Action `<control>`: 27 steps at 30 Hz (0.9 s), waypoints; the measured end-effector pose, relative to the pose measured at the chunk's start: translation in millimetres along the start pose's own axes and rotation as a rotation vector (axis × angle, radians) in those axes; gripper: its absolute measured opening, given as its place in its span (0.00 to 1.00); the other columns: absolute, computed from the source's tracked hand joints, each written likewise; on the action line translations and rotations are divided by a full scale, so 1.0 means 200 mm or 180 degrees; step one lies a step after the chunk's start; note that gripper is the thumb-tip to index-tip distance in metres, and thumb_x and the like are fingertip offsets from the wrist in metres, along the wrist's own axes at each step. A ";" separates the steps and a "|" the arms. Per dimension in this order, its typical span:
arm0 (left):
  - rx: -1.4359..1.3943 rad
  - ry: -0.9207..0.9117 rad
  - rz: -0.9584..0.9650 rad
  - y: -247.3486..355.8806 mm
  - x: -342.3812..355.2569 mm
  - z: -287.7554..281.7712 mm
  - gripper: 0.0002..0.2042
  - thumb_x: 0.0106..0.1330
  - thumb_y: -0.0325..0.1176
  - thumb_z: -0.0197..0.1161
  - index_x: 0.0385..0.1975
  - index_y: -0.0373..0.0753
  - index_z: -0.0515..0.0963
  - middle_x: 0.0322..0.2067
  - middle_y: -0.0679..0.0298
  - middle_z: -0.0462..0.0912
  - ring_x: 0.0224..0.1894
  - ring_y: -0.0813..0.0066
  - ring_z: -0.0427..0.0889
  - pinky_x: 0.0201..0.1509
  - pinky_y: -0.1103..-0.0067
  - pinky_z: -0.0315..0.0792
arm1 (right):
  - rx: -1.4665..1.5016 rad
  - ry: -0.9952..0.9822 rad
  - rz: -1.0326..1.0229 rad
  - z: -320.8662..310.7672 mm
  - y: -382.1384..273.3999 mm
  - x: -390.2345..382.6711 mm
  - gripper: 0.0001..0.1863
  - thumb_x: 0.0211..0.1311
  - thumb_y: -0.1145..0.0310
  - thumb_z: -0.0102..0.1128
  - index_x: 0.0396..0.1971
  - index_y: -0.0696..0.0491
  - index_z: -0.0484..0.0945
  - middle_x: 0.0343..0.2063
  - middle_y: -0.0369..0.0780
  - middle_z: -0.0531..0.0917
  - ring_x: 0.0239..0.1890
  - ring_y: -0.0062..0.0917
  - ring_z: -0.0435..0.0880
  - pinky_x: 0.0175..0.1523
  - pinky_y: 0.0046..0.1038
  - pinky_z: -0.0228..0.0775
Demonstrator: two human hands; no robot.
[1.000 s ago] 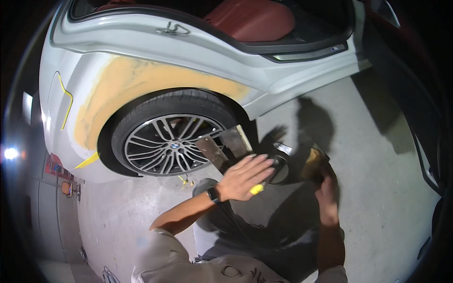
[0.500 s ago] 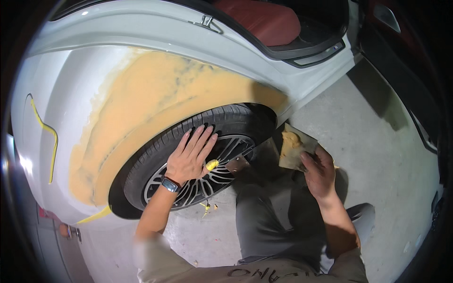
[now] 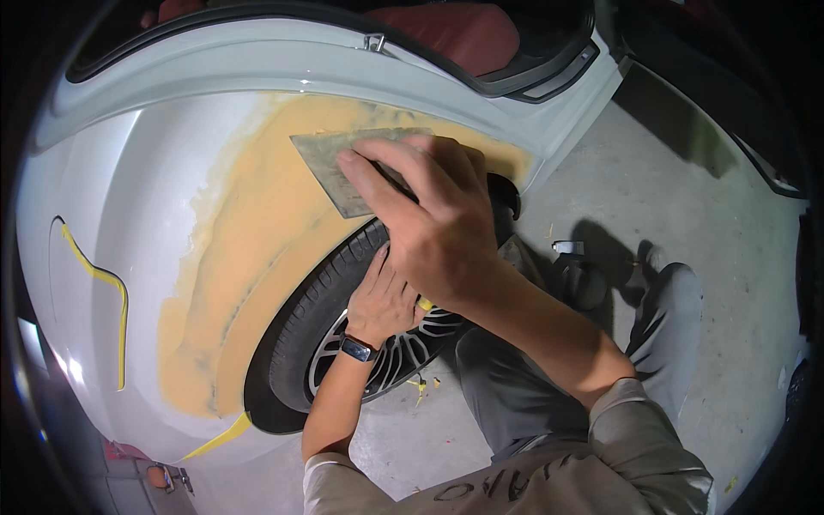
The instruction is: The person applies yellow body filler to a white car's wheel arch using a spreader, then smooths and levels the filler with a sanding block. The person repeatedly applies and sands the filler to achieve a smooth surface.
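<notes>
The right hand [image 3: 438, 219] grips a thin, flat grey spreader [image 3: 318, 172], which sticks out from the digits toward 10 o'clock. The far edge of the hold is hidden behind the knuckles. The spreader lies over a tan patch [image 3: 240, 257] on a white car's body panel [image 3: 137, 172], above the wheel arch; whether its whole edge touches is unclear.

At 7 o'clock from the right hand, the left hand [image 3: 382, 296] holds nothing visible; its fingers are extended over the tyre [image 3: 296, 352] and the spoked wheel [image 3: 399, 365]. It has a yellow wrap [image 3: 425, 304] on one digit and a dark watch [image 3: 356, 348] at the wrist.

The spreader looks light and fairly stiff, perhaps slightly springy, and could turn slick if smeared. The best hold is probably its back edge, digits braced on both faces, leaving the front edge free.

Further out, yellow tape [image 3: 120, 318] marks the panel at 9 o'clock in the view. A red seat [image 3: 455, 34] shows at 12 o'clock, and pale floor [image 3: 687, 223] at 3 o'clock.
</notes>
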State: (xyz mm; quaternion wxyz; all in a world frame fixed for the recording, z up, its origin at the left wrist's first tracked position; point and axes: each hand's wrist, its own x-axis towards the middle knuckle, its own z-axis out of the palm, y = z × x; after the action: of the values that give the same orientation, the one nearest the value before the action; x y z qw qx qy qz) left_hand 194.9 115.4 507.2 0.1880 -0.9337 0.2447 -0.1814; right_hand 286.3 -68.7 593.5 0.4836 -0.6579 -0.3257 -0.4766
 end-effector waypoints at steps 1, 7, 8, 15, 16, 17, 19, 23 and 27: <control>0.0064 0.0038 0.0020 0.00 -0.01 0.01 0.29 0.67 0.49 0.63 0.62 0.37 0.80 0.65 0.50 0.80 0.70 0.54 0.76 0.80 0.58 0.62 | 0.0027 -0.0015 0.0002 0.01 -0.02 -0.01 0.22 0.56 0.72 0.62 0.52 0.53 0.88 0.53 0.37 0.85 0.52 0.31 0.80 0.59 0.36 0.69; -0.0166 0.0141 -0.0315 0.01 -0.02 0.01 0.31 0.58 0.45 0.67 0.61 0.35 0.81 0.59 0.50 0.84 0.67 0.55 0.79 0.80 0.59 0.64 | 0.0303 0.0376 -0.0247 -0.05 -0.02 -0.01 0.22 0.57 0.68 0.61 0.53 0.53 0.88 0.53 0.36 0.85 0.50 0.31 0.78 0.56 0.36 0.67; 0.0091 0.0253 -0.0265 0.01 -0.02 0.01 0.30 0.58 0.45 0.67 0.60 0.36 0.81 0.58 0.50 0.85 0.66 0.55 0.80 0.79 0.59 0.65 | 0.0302 0.0346 -0.0088 -0.06 -0.01 0.01 0.23 0.55 0.69 0.62 0.52 0.53 0.89 0.52 0.36 0.85 0.49 0.31 0.79 0.55 0.36 0.67; -0.1150 -0.0155 -0.0815 0.00 -0.04 0.02 0.31 0.62 0.47 0.67 0.63 0.37 0.79 0.63 0.53 0.80 0.66 0.52 0.79 0.73 0.60 0.72 | 0.0171 0.0204 0.0055 0.01 -0.10 0.08 0.21 0.56 0.69 0.60 0.49 0.53 0.89 0.51 0.35 0.85 0.49 0.32 0.78 0.57 0.36 0.65; -0.1620 -0.0354 -0.1106 0.00 -0.04 0.02 0.32 0.63 0.48 0.66 0.65 0.37 0.77 0.65 0.53 0.79 0.66 0.51 0.78 0.72 0.60 0.73 | 0.0256 0.0184 0.0081 -0.01 -0.11 0.07 0.20 0.58 0.68 0.60 0.50 0.52 0.90 0.51 0.35 0.85 0.49 0.31 0.78 0.60 0.36 0.63; -0.1428 -0.0131 -0.0899 0.00 -0.04 0.02 0.31 0.64 0.48 0.65 0.64 0.36 0.78 0.65 0.52 0.80 0.66 0.52 0.79 0.72 0.60 0.73 | 0.0247 -0.0097 0.0243 -0.03 -0.11 0.06 0.20 0.58 0.68 0.60 0.50 0.53 0.89 0.50 0.35 0.85 0.49 0.32 0.78 0.59 0.36 0.64; -0.0902 0.0185 -0.0530 0.00 -0.04 0.03 0.29 0.65 0.47 0.65 0.62 0.36 0.79 0.63 0.53 0.81 0.64 0.54 0.80 0.71 0.61 0.74 | 0.0223 -0.0039 0.0247 -0.06 -0.08 0.06 0.20 0.58 0.68 0.60 0.50 0.54 0.89 0.50 0.35 0.85 0.49 0.32 0.78 0.57 0.36 0.66; -0.0341 0.0410 -0.0289 0.01 -0.06 0.05 0.26 0.65 0.45 0.65 0.60 0.37 0.82 0.59 0.55 0.85 0.61 0.55 0.84 0.68 0.61 0.76 | 0.0149 0.0262 0.0246 0.06 -0.01 0.12 0.23 0.54 0.70 0.58 0.50 0.55 0.88 0.49 0.36 0.85 0.46 0.33 0.80 0.50 0.35 0.70; -0.0302 0.0423 -0.0298 0.01 -0.07 0.10 0.25 0.64 0.45 0.66 0.59 0.40 0.84 0.57 0.57 0.86 0.58 0.60 0.86 0.65 0.63 0.79 | 0.0353 0.0223 0.0224 0.14 -0.12 0.04 0.23 0.53 0.65 0.61 0.50 0.54 0.88 0.49 0.35 0.85 0.47 0.30 0.79 0.53 0.37 0.63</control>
State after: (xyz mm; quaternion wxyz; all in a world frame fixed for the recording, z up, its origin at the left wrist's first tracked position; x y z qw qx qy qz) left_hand 190.7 125.9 485.9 0.1182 -0.9379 0.2210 -0.2397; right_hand 275.6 -34.3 606.3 0.5469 -0.6240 -0.3111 -0.4633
